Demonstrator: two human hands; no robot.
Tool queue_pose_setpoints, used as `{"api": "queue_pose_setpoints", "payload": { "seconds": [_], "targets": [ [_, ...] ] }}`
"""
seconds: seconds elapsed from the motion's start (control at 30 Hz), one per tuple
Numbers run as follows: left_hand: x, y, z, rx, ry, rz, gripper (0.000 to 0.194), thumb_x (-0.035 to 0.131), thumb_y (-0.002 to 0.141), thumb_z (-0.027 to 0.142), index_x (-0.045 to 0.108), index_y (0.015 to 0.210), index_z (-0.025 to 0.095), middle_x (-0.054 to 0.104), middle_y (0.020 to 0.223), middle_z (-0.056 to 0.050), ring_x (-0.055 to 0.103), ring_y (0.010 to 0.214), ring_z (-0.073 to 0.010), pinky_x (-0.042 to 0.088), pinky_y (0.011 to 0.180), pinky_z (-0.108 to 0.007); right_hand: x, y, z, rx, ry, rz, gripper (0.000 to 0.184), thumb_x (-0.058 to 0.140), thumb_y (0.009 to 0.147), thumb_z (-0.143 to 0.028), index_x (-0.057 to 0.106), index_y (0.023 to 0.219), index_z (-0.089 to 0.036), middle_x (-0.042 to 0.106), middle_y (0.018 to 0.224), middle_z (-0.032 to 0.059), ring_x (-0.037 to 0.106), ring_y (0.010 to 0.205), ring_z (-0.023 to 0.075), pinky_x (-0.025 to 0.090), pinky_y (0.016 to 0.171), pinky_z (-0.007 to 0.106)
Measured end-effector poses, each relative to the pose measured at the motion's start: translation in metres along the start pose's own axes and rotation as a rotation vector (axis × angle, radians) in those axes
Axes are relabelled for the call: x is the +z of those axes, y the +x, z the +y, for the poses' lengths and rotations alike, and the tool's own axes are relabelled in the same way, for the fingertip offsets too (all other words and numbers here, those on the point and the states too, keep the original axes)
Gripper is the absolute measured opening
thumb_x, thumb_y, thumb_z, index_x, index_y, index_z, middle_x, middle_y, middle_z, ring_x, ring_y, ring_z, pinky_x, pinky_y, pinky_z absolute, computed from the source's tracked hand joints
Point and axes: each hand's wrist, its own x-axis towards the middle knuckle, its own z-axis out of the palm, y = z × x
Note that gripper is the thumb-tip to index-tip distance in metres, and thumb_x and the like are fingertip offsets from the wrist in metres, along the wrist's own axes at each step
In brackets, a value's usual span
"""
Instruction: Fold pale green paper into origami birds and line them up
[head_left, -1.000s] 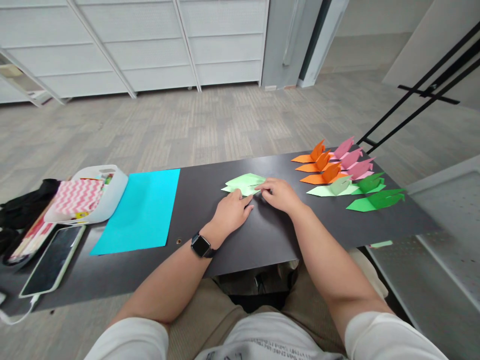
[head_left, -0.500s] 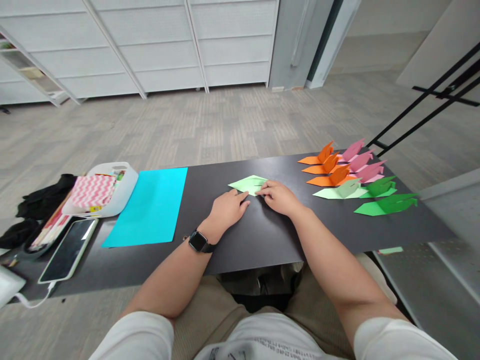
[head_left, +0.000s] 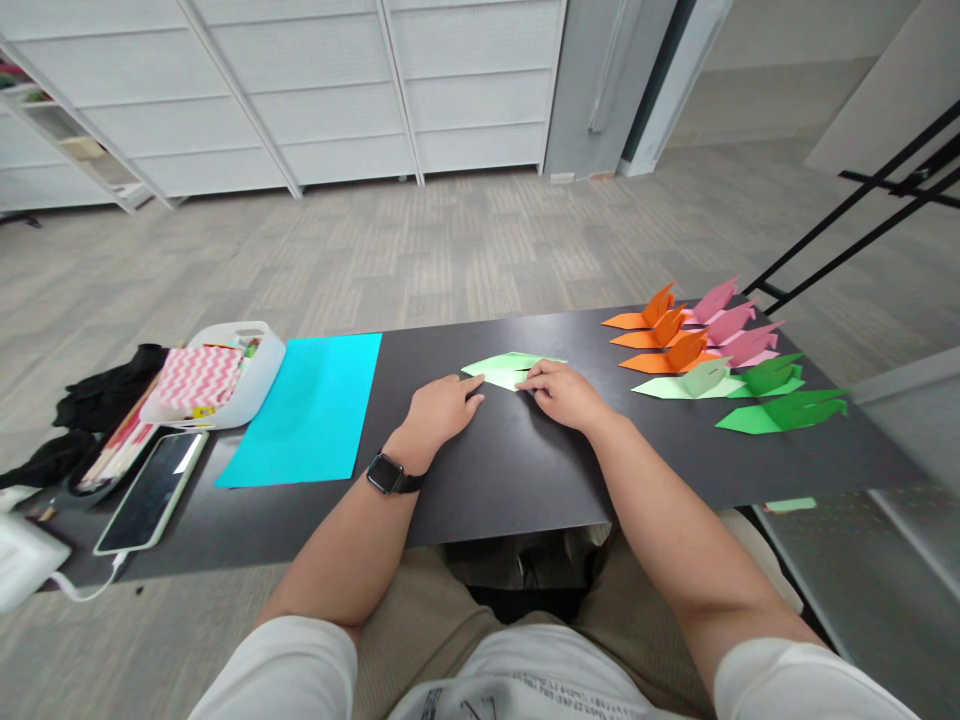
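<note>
A pale green sheet of origami paper [head_left: 501,372], folded into a long pointed shape, lies on the dark table in front of me. My left hand [head_left: 442,410] rests at its left side, index finger stretched onto the near edge and thumb held apart, with nothing gripped. At the near right edge, the bent fingers of my right hand [head_left: 564,397] pinch the paper, covering part of it. A narrow slit or fold line shows near the right fingertips, and a pale tip sticks out behind that hand.
Several folded paper birds stand at the right: orange [head_left: 660,330], pink [head_left: 739,330], pale green [head_left: 694,382] and dark green [head_left: 784,408]. To the left lie blue paper [head_left: 307,410], a white basket [head_left: 259,375] and a phone [head_left: 152,492] on a cable.
My left hand has slid left along the near edge, away from my right hand. More of the paper's middle and right tip shows. The view has shifted slightly.
</note>
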Motion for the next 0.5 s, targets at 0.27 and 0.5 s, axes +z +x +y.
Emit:
{"api": "queue_pose_setpoints", "payload": {
  "seconds": [0.27,0.5],
  "targets": [
    [-0.008,0.001,-0.010,-0.090,0.036,-0.090,0.051,0.046,0.106,0.052,0.056,0.155,0.038,0.074,0.126,-0.011,0.072,0.110,-0.0317,0.058,0.088,-0.040,0.002,-0.001,0.003,-0.023,0.000,0.009,0.047,0.054,0.086,-0.004,0.085,0.114,-0.027,0.072,0.110,0.0072,0.066,0.105,0.0218,0.051,0.103,0.038],
    [-0.012,0.002,-0.016,-0.142,0.024,-0.126,0.052,0.045,0.106,0.053,0.056,0.155,0.039,0.074,0.131,-0.011,0.071,0.114,-0.0341,0.057,0.092,-0.043,0.003,-0.002,0.001,0.013,-0.031,-0.001,0.046,0.054,0.089,-0.005,0.084,0.117,-0.026,0.072,0.115,0.0070,0.065,0.109,0.0230,0.050,0.105,0.039]
  ]
}}
